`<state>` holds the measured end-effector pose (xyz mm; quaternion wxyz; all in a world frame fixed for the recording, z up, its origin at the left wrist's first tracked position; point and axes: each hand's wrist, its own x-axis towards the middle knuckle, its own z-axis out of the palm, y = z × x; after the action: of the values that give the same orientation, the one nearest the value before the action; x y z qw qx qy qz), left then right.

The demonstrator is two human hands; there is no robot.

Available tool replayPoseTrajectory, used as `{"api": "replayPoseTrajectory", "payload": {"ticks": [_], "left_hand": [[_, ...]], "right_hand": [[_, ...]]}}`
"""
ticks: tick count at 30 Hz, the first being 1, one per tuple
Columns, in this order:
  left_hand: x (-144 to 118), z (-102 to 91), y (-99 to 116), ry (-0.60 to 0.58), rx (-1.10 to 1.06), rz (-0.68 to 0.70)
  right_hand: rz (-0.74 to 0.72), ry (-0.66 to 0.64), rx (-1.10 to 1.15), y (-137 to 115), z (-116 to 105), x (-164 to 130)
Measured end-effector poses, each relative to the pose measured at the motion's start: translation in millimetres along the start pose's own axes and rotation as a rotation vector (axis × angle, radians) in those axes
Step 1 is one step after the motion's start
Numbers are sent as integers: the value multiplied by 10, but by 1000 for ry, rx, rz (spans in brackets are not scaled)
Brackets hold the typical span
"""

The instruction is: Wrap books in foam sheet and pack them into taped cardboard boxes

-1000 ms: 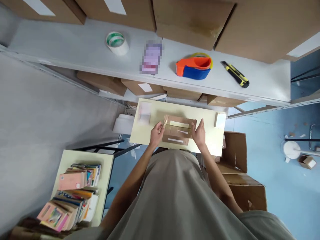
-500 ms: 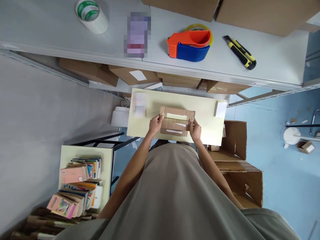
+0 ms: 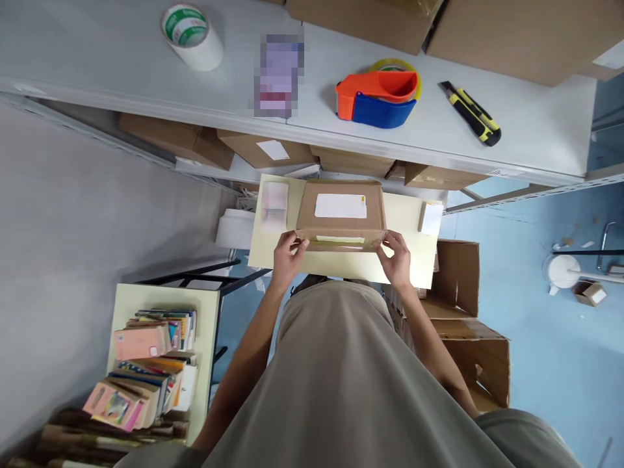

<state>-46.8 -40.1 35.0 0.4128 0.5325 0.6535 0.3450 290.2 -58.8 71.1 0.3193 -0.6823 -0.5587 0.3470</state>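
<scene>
A brown cardboard box [image 3: 341,227] with a white label on its upper face is held between my two hands, over the pale yellow table [image 3: 322,263]. My left hand [image 3: 288,255] grips the near left corner, thumb and fingers closed on it. At the near right corner, my right hand [image 3: 394,257] pinches the box in the same way. Clear tape shines along the near side, where another pale strip shows. The box's underside is hidden.
On the grey shelf above lie a white tape roll [image 3: 195,39], a blurred-out item [image 3: 277,75], an orange and blue tape dispenser [image 3: 377,97] and a utility knife [image 3: 470,114]. Books [image 3: 141,364] fill a side table at left. Open cartons [image 3: 455,279] stand at right.
The box has turned, so its labelled broad face now shows instead of the narrow taped side. Both hands have moved apart and slightly nearer to me, still holding its corners.
</scene>
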Motion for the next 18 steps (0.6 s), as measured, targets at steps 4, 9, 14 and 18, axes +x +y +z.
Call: {"api": "replayPoseTrajectory", "payload": {"ticks": [4,9,14,18], "left_hand": [[-21,163,-392,-48,-59,-191],[37,284,-786,-89,-63,-404],[460,260,-850,5,-86,-394],[841,294,-716,-2,-77,-298]], "right_hand": [[88,-133,64,440,331,36],[237,-227,41,851,584,105],[265,-140,51,921,551,483],[354,-117,256,767,607,788]]}}
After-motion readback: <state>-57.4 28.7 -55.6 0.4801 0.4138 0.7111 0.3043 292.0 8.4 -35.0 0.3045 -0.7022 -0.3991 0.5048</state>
